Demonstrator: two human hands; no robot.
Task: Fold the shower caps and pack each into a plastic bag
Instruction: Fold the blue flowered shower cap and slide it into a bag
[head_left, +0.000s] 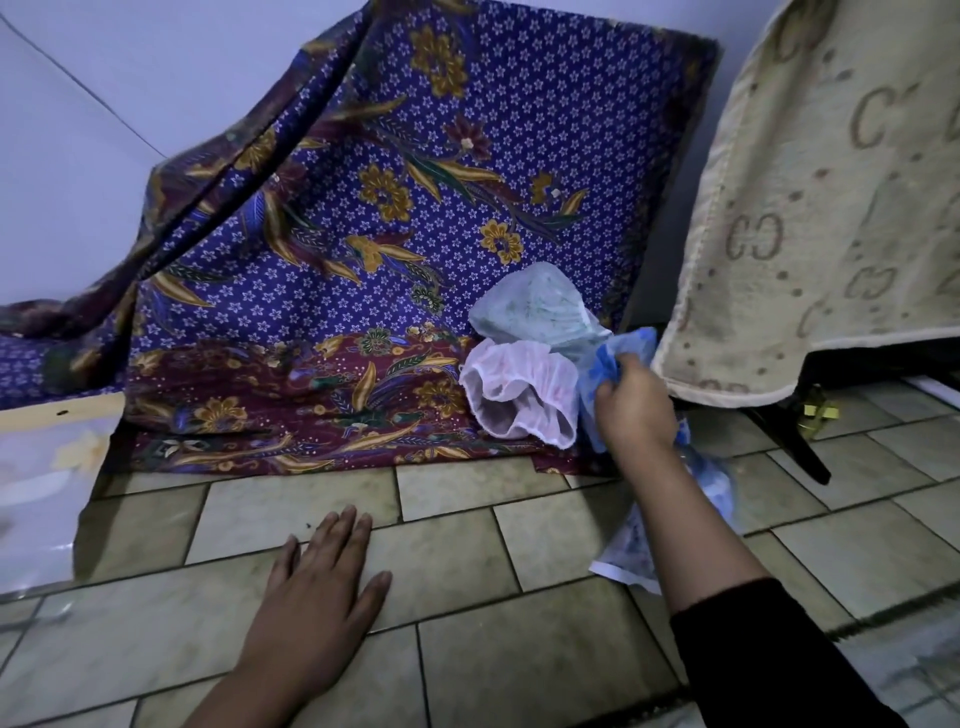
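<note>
Beige tiled floor under flat, spread left hand. Crumpled blue shower cap gripped by right hand, beside pink frilled cap; blue-printed plastic bag half hidden behind forearm.

the right hand buries the ends of its fingers in the blue shower cap; its forearm covers part of some blue-printed plastic; a yellow thing beyond is too small to identify.

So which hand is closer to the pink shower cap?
Right. The right hand grips a blue cap just beside the pink shower cap; the left hand lies flat on the floor, well apart.
</note>
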